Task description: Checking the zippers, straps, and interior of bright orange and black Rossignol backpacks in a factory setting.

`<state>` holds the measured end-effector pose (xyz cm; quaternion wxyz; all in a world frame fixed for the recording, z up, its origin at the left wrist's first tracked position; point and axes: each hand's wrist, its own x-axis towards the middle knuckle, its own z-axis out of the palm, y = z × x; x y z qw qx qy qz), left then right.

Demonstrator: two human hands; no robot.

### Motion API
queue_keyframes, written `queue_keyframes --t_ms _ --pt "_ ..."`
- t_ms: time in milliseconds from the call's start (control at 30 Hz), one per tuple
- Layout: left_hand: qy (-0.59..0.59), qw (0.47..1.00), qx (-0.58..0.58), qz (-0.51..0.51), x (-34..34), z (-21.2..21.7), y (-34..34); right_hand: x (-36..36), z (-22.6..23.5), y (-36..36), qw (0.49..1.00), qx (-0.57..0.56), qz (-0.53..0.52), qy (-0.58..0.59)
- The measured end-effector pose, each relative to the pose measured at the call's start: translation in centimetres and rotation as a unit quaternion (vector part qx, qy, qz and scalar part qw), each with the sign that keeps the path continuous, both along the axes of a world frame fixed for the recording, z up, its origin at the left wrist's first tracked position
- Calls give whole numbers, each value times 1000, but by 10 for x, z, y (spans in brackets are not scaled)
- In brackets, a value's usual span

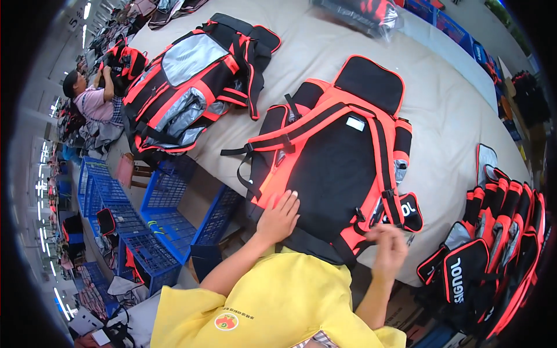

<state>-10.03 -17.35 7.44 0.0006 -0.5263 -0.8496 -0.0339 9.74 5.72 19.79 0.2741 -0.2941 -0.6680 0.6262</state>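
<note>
A black and coral-red backpack (342, 159) lies on the pale cloth-covered table in front of me, its shoulder straps and black back panel facing up. Its top flap (371, 84) is spread out toward the far side. My left hand (279, 217) rests flat on the pack's lower left part, fingers stretched out. Beside the lower right corner, close to a strap end and buckle (360, 216), is my right hand (390, 249). Its fingers are curled in and slightly blurred; what they hold, if anything, cannot be made out.
Another backpack (194, 81) lies to the left on the table (441, 133). Several similar packs (499, 232) are stacked at the right edge. A plastic-wrapped bundle (365, 17) sits at the far side. Blue plastic crates (168, 197) stand lower left; a person (96, 101) handles a bag beyond.
</note>
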Motion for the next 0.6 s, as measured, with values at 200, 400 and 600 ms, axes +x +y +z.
queue_keyframes --t_ms 200,400,600 --pt "24 999 35 2 5 -28 -5 -62 145 -45 823 -109 474 294" --pt "7 998 68 13 6 -28 -8 -78 200 -70 792 -169 511 288" --pt "-7 997 79 4 3 -27 -9 -103 205 -70 753 -134 516 384"
